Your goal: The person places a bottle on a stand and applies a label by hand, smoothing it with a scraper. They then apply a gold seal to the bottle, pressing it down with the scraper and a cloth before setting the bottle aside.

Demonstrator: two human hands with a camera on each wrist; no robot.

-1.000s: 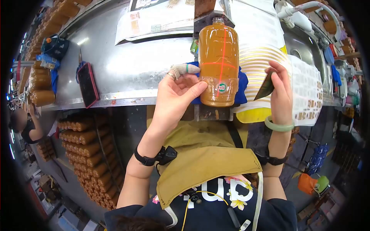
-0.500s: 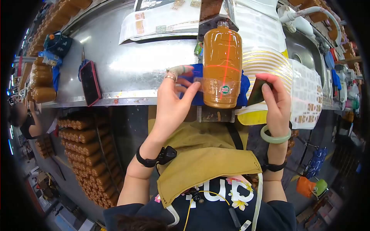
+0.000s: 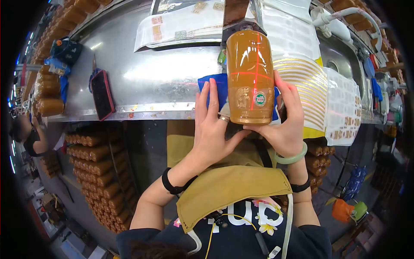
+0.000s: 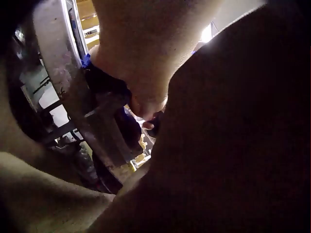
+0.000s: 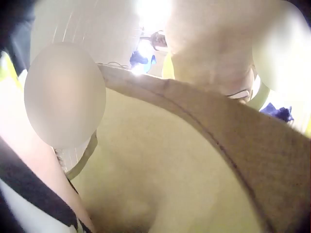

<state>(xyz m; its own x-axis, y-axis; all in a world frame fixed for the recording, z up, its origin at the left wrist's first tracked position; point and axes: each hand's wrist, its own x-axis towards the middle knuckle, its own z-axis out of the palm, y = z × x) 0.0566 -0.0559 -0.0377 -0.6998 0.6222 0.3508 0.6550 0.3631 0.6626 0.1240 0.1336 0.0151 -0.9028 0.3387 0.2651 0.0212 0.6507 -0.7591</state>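
Phone left of bottle

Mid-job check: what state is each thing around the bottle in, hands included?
Amber bottle: lying down, neck away from the person, red light lines across it
Green emblem: on the bottle, near its base
Right hand: holding the bottle near its base
Left hand: beside the bottle, some fingers straight
Blue cloth: partly under the bottle
Phone: lying flat, screen dark
Tap: running or off, cannot tell

Steel bench, glare on top | sink at right | grey floor
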